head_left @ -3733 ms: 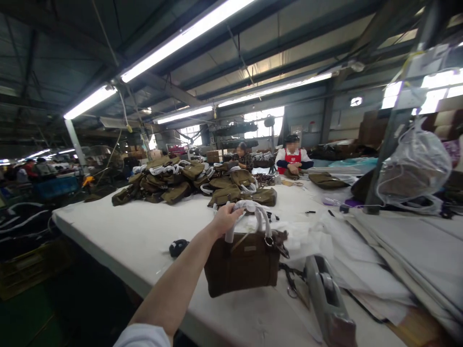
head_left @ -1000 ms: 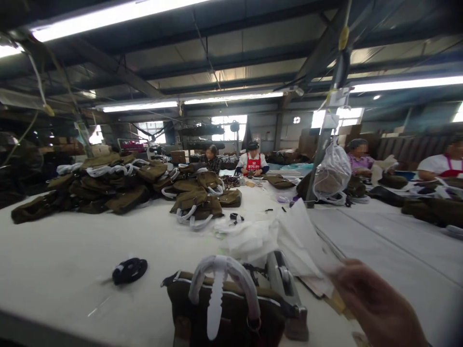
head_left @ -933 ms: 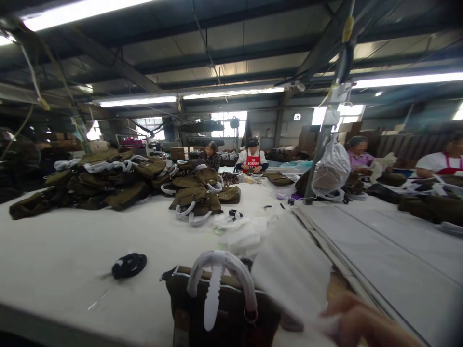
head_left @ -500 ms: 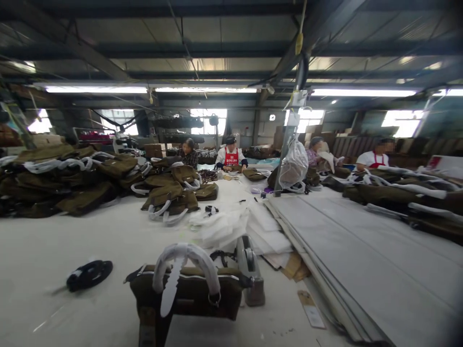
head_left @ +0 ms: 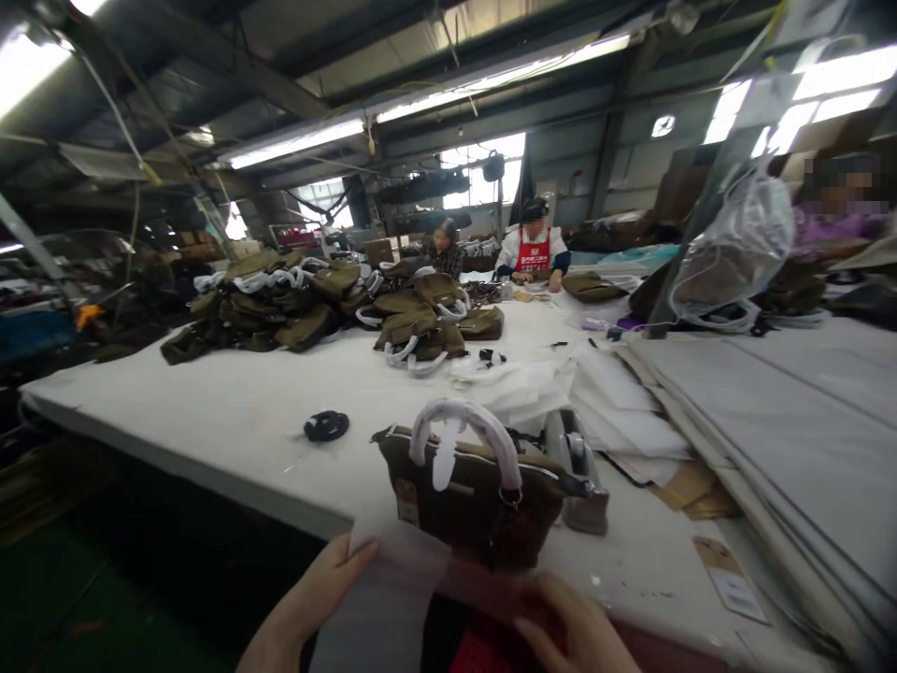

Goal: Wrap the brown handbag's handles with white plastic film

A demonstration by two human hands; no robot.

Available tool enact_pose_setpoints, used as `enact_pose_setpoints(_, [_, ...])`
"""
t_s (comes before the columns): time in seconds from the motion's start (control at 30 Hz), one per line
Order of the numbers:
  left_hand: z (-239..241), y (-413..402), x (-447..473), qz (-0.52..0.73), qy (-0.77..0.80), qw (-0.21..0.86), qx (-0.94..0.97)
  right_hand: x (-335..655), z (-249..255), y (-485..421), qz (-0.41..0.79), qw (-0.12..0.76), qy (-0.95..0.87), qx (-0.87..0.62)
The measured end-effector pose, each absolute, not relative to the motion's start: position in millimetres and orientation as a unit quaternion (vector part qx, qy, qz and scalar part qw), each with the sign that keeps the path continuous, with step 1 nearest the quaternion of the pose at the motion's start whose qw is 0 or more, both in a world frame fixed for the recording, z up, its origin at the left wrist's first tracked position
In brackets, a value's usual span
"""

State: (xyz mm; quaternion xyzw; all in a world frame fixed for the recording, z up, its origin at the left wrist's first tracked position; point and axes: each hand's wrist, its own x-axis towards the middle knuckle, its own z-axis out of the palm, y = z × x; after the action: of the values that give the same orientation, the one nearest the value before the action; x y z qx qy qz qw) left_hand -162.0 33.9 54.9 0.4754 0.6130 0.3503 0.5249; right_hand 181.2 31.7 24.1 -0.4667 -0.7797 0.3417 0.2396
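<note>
A brown handbag with white-wrapped handles stands upright near the front edge of the white table. In front of it, low in the view, my left hand and my right hand both hold a thin white sheet or bag, which is blurred. My left hand pinches its left edge; my right hand grips its right side below the handbag.
A tape dispenser stands right of the handbag. A black strap coil lies to the left. Piles of brown bags sit farther back. Stacked white sheets cover the right side. Other people work at the far end.
Earlier my left hand carried the handbag by its handles; it now stands on the table. My right hand took a white sheet from the right stack, and both hands now hold it before the bag.
</note>
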Motion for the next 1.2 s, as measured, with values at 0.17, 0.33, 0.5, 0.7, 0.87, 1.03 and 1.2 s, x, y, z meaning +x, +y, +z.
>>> enact_pose_setpoints(0.17, [44.4, 25.4, -171.2, 0.383, 0.63, 0.498, 0.457, 174.3, -0.1, 57.2, 0.274, 0.414, -0.66, -0.563])
enact_pose_setpoints(0.33, [42.9, 37.6, -140.9, 0.415, 0.581, 0.491, 0.499, 160.2, 15.2, 71.1, 0.037, 0.491, -0.659, -0.569])
enact_pose_setpoints(0.5, [34.6, 50.2, -100.3, 0.463, 0.572, 0.473, 0.484, 156.4, 23.8, 83.7, 0.091, 0.445, -0.674, -0.583])
enact_pose_setpoints(0.7, [29.1, 52.5, -78.7, 0.439, 0.499, 0.569, 0.484, 146.8, 29.0, 81.5, 0.308, 0.387, -0.625, -0.604])
enact_pose_setpoints(0.87, [31.1, 49.3, -84.8, 0.396, 0.515, 0.591, 0.478, 138.8, 38.3, 85.5, 0.331, 0.371, -0.605, -0.621])
enact_pose_setpoints(1.03, [21.9, 49.6, -98.4, 0.393, 0.516, 0.61, 0.456, 132.8, 28.7, 94.0, 0.442, 0.413, -0.553, -0.572])
enact_pose_setpoints(1.2, [32.4, 50.1, -105.7, 0.399, 0.454, 0.697, 0.386, 138.3, 25.9, 93.5, 0.533, 0.452, -0.494, -0.517])
